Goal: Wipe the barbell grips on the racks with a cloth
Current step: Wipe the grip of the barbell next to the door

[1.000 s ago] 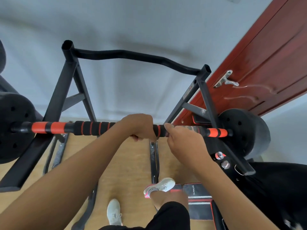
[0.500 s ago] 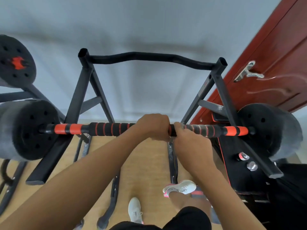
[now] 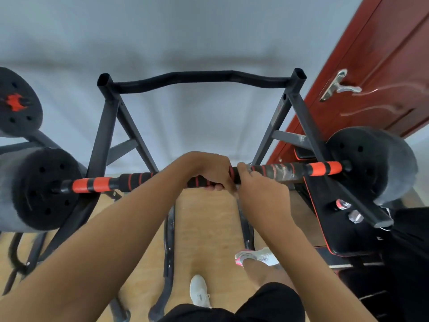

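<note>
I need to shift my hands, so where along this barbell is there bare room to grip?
The black foam barbell grip with red rings is free between the left hand and the left orange sleeve, and between the right hand and the right orange sleeve. The middle is crowded: both hands meet there.

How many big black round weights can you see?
3: the left weight on the bar, the right weight on its other end, a third weight at the upper left. More may be hidden.
</note>
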A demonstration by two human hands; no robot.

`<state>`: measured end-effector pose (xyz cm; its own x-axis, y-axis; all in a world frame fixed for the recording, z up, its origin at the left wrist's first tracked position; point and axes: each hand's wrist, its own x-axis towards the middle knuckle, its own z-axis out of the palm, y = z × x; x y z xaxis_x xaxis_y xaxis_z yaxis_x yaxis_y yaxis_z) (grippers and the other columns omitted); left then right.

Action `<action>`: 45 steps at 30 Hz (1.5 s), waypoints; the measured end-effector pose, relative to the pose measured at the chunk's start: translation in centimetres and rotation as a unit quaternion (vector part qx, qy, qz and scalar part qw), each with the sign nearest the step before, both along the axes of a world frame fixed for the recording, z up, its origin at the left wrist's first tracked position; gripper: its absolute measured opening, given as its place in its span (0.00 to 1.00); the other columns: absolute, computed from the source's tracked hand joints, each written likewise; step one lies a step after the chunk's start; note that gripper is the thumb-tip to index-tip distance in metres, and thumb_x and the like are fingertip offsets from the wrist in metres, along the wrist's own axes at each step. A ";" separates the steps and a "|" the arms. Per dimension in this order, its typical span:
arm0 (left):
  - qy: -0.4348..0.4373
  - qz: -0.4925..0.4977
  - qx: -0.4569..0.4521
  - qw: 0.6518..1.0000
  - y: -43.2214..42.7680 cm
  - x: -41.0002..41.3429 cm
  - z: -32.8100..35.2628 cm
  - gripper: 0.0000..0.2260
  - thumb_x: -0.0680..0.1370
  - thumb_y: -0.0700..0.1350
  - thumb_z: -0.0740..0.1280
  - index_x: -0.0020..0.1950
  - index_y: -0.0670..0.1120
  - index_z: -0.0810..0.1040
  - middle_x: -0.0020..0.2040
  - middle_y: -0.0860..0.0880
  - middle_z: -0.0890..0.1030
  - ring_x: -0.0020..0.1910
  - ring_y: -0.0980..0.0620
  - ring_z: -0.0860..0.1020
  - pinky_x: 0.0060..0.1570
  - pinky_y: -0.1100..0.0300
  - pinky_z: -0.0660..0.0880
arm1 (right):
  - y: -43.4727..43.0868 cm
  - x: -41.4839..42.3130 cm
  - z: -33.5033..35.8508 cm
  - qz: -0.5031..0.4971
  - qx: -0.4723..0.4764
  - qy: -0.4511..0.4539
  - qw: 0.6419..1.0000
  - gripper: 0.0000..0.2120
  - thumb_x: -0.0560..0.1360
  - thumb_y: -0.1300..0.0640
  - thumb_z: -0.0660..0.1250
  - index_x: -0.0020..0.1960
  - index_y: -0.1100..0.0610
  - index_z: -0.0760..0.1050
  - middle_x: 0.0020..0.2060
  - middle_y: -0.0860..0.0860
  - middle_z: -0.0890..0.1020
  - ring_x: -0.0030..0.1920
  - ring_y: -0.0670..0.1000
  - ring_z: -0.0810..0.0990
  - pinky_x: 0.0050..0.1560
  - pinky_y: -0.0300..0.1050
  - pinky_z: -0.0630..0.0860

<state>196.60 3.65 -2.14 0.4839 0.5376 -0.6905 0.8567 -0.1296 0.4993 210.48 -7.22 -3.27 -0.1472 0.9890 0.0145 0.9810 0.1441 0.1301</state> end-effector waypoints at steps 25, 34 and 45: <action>0.136 -0.010 0.576 0.806 -5.4 0.7 -6.0 0.17 0.74 0.47 0.72 0.36 0.49 0.64 0.27 0.55 0.66 0.23 0.51 0.63 0.27 0.59 0.54 | 0.6 -0.5 -0.5 -0.020 0.033 0.062 0.997 0.21 0.80 0.63 0.56 0.72 0.54 0.63 0.49 0.51 0.81 0.36 0.54 0.77 0.26 0.44 0.56; -0.004 0.032 -0.016 0.999 -0.4 0.1 0.2 0.14 0.74 0.51 0.77 0.40 0.42 0.79 0.31 0.49 0.82 0.28 0.51 0.78 0.38 0.59 0.77 | -0.6 -0.2 0.1 -0.003 0.021 0.016 1.000 0.24 0.75 0.60 0.68 0.70 0.53 0.71 0.38 0.49 0.81 0.27 0.51 0.61 0.25 0.42 0.45; 0.152 0.023 0.514 0.844 -4.2 0.9 -5.1 0.15 0.75 0.48 0.66 0.32 0.48 0.65 0.26 0.53 0.68 0.23 0.52 0.65 0.26 0.60 0.57 | 0.2 -0.4 -0.2 -0.025 0.028 0.045 0.998 0.22 0.74 0.64 0.65 0.68 0.56 0.72 0.39 0.52 0.82 0.26 0.54 0.71 0.27 0.41 0.45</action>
